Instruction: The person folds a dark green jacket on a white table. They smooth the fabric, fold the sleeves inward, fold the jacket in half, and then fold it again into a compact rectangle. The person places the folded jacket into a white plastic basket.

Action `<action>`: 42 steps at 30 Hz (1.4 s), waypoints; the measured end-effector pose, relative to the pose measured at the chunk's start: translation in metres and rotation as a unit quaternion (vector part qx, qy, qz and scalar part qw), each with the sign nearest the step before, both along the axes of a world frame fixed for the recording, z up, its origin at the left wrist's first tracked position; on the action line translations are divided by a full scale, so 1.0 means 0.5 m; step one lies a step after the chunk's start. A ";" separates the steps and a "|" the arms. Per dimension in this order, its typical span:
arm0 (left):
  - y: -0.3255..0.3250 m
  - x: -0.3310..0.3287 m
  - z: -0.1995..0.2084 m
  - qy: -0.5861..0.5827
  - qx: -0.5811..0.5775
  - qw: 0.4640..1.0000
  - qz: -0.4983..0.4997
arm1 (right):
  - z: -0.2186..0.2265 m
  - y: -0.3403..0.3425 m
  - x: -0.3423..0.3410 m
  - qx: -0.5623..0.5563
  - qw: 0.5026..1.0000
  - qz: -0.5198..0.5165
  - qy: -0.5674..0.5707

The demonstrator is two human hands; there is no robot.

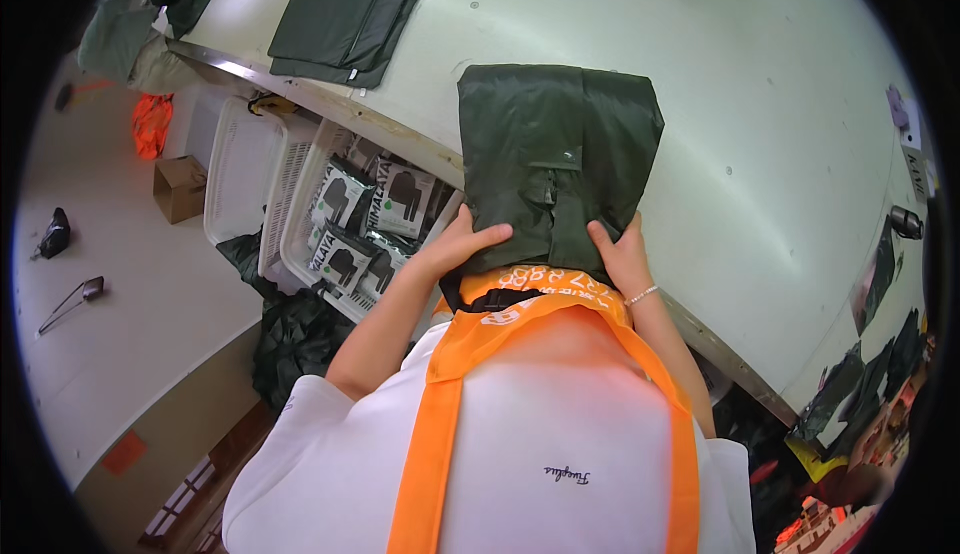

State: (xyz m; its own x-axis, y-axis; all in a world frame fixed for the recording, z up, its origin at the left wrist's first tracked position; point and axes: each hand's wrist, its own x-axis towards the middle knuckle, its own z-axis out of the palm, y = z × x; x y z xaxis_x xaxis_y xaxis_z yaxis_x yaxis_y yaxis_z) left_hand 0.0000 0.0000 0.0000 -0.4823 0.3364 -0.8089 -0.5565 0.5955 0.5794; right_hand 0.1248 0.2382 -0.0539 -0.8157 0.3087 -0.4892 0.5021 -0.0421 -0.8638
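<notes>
Folded dark-green garment (520, 119) pinched at near tabletop (760, 194) edge

Left hand (465, 242) at garment's 7–8 o'clock, right hand (624, 256) at 5; both pinch its sides, thumbs on top, other fingers mostly hidden. Folded dark garments (345, 14) at 10 o'clock from it. White plastic basket (298, 216) at 8–9, below tabletop level, holding printed packets (402, 197).

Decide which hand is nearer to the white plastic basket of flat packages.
Left. The left hand grips the left side of the folded dark green fabric, to the right of the basket; the right hand grips the fabric's right side, farther off.
</notes>
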 end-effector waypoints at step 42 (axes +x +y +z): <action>0.058 -0.671 -0.227 0.624 -0.282 0.718 -0.124 | 0.105 0.197 -0.481 0.623 0.705 0.334 -0.056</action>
